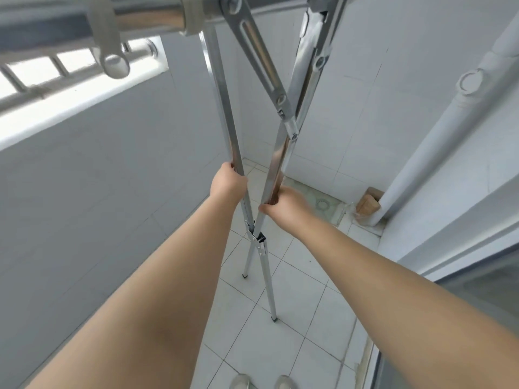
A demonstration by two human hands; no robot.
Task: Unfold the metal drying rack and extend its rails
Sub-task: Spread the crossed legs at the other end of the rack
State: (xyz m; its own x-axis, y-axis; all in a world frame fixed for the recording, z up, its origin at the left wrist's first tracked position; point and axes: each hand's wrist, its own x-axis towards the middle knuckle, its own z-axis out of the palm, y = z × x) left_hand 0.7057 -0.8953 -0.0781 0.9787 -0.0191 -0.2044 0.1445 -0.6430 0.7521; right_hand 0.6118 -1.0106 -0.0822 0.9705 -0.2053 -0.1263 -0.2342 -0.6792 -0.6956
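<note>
The metal drying rack (222, 88) stands on the tiled floor in front of me, its two shiny legs crossing in an X at a hinge (257, 239) low down. My left hand (228, 181) is shut on the left leg just above the hinge. My right hand (282, 203) is shut on the right leg (295, 108) at about the same height. A slotted brace (257, 51) links the legs near the top. A thick horizontal rail (146, 12) runs across the top left, close to the camera. Two rubber-tipped feet (273, 318) rest on the tiles.
White tiled walls close in on the left and behind the rack. A white drain pipe (438, 136) runs down at the right, with a brown block (368, 204) at its base and a floor drain (323, 204) nearby. A window ledge (70, 102) is upper left. My shoes (261, 382) show at the bottom.
</note>
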